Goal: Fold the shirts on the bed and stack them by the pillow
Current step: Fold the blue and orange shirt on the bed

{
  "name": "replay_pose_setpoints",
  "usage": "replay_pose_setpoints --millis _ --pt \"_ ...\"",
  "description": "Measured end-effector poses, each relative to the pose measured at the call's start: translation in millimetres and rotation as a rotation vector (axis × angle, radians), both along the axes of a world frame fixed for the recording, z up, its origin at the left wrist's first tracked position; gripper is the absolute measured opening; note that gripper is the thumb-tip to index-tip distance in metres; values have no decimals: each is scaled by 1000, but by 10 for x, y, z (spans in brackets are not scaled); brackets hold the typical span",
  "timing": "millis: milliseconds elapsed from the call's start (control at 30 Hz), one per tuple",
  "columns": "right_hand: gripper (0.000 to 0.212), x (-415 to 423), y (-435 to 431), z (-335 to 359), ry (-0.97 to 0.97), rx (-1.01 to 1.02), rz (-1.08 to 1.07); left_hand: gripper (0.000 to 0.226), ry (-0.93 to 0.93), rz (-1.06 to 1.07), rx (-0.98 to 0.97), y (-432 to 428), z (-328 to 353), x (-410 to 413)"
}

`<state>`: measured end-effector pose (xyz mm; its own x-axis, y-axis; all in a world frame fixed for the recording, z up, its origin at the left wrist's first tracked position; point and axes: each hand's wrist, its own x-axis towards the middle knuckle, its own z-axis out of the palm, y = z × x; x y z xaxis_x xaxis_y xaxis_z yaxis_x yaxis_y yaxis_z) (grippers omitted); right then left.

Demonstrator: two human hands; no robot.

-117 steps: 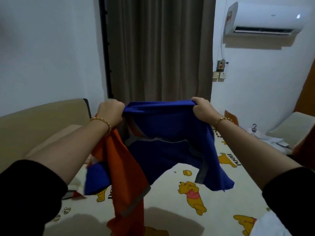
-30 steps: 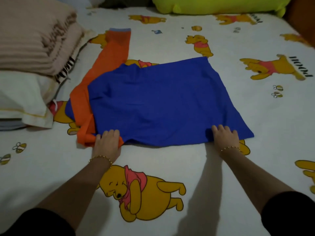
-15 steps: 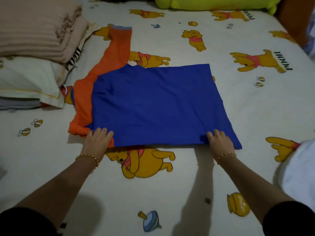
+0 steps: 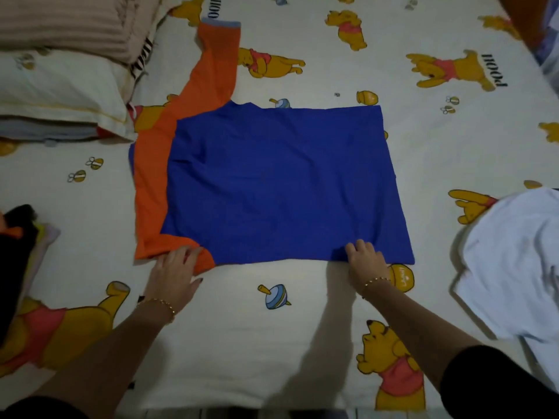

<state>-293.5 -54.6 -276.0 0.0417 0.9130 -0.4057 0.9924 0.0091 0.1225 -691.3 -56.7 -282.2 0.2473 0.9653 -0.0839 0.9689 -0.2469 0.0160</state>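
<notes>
A blue shirt [image 4: 284, 182] with orange side and sleeve [image 4: 217, 62] lies spread flat on the cartoon-bear bed sheet [image 4: 272, 343]. The orange sleeve stretches away toward the upper left. My left hand [image 4: 175, 276] rests with straight fingers on the shirt's near left orange corner. At the near blue hem, right of centre, my right hand [image 4: 366, 264] presses down with its fingertips. A white pillow [image 4: 60, 86] lies at the left, just beyond the shirt's orange edge.
A folded beige blanket [image 4: 69, 22] sits on the pillow. A crumpled white garment [image 4: 514, 261] lies at the right edge of the bed. Dark and colourful clothes [image 4: 15, 237] are heaped at the left edge. The bed's near edge runs along the bottom.
The shirt went from held up in the air to lying flat on the bed. Over the last second both hands have drawn its near hem toward me.
</notes>
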Motion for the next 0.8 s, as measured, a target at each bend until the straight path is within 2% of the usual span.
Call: replay_pose_setpoints --millis 67,167,267,400,467,533,600,667,800 --pt "38 -366 -37 -31 50 -9 70 85 -63 75 -26 -64 31 -133" --pt "36 -1057 -10 -49 180 -40 178 83 -189 297 -80 -72 41 -375" --pt "30 -1748 44 -103 325 -82 186 86 -296 510 -126 14 49 -579" --pt "30 -2499 80 -135 707 -228 -158 91 -520 817 -157 186 64 -749" --pt "31 -2749 127 -158 861 -292 -422 72 -639 878 -222 259 35 -811" --pt "29 -2921 211 -199 1063 -322 -811 42 -727 867 -272 315 35 -857" --pt "24 -2968 273 -199 1269 -295 -1132 26 -808 860 -263 347 58 -827" --pt "20 -3031 324 -205 1339 -185 -1207 20 -891 837 -217 360 92 -850" --pt "18 -3033 377 -68 1410 8 -1201 21 -1048 809 -181 346 271 -833"
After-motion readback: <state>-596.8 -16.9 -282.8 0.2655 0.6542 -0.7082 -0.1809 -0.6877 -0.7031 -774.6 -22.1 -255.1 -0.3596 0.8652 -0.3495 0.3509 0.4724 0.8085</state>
